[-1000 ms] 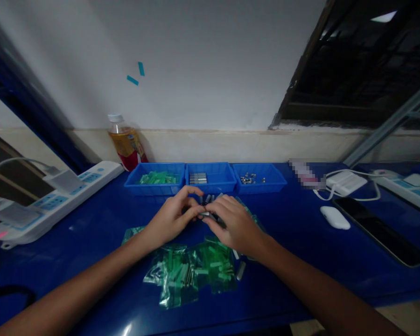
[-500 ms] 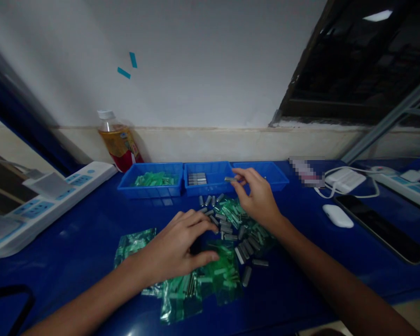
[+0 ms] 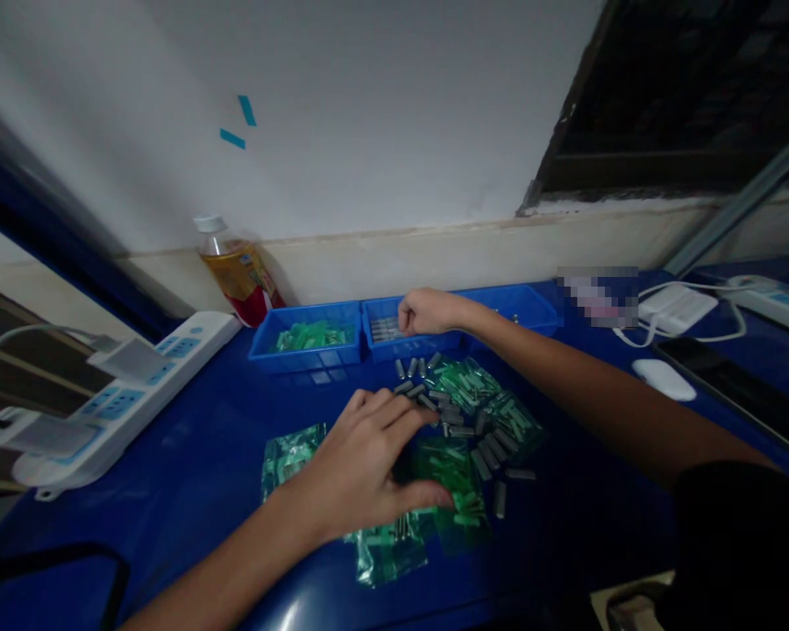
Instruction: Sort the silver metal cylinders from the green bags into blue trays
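My right hand (image 3: pixel 430 312) reaches into the middle blue bin (image 3: pixel 394 350), fingers closed downward beside a row of small metal cylinders (image 3: pixel 385 326). Its fingertips, and whatever they hold, are hidden. Over the pile on the table hovers my left hand (image 3: pixel 376 460), its fingers spread and thumb apart, with nothing visible in it. Near its fingertips lie several loose grey metal cylinders (image 3: pixel 457 419). Green plastic bags (image 3: pixel 464 381) with thin pieces inside surround them, and another green bag (image 3: pixel 451 491) lies beneath the left thumb.
The left blue bin (image 3: pixel 306 355) holds green bags; a right blue bin (image 3: pixel 532 307) has a few small pieces. Behind stands a drink bottle (image 3: pixel 240 276). A power strip (image 3: pixel 151 386) lies left. On the right are a white case (image 3: pixel 664 379), a phone (image 3: pixel 740 390) and a charger (image 3: pixel 677 308).
My right hand has moved left from above the right bin, where it pinched a small metal cylinder, into the middle bin. The left hand stays over the pile. The view has shifted slightly.
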Demonstrator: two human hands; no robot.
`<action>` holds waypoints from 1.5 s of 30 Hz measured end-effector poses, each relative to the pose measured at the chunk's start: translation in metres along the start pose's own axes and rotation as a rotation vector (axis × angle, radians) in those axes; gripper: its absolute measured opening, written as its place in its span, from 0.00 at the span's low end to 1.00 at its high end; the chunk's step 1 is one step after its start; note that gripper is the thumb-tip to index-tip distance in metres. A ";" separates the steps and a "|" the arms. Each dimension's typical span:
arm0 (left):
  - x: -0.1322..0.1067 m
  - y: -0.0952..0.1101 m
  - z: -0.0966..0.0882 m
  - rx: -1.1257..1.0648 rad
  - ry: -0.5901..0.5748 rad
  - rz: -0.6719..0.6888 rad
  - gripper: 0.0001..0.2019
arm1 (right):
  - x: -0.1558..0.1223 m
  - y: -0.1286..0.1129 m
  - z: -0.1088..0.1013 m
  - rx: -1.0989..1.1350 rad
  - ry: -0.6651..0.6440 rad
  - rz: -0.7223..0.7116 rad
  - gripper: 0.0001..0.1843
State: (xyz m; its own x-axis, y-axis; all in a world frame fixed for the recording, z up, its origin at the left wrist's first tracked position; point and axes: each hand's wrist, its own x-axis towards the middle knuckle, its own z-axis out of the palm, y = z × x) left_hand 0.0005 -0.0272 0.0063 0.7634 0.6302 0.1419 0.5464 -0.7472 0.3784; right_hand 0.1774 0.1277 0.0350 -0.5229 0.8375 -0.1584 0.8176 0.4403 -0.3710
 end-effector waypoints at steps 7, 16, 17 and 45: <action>-0.003 0.010 0.013 -0.041 -0.034 0.047 0.21 | 0.002 0.002 -0.007 0.009 -0.092 0.034 0.09; 0.000 -0.006 0.012 -0.222 0.087 -0.039 0.10 | 0.004 0.011 -0.009 0.153 -0.232 -0.042 0.10; 0.001 -0.008 0.013 -0.241 0.088 -0.042 0.12 | 0.006 0.012 -0.007 0.122 -0.242 -0.039 0.10; 0.020 -0.043 0.021 -0.280 0.282 -0.042 0.09 | 0.017 0.008 -0.009 -0.216 -0.309 -0.047 0.16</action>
State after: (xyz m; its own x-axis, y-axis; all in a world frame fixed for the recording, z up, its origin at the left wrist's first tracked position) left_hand -0.0003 0.0133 -0.0265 0.5966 0.7211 0.3523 0.4301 -0.6579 0.6182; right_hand 0.1771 0.1487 0.0370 -0.5824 0.6920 -0.4265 0.8055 0.5619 -0.1883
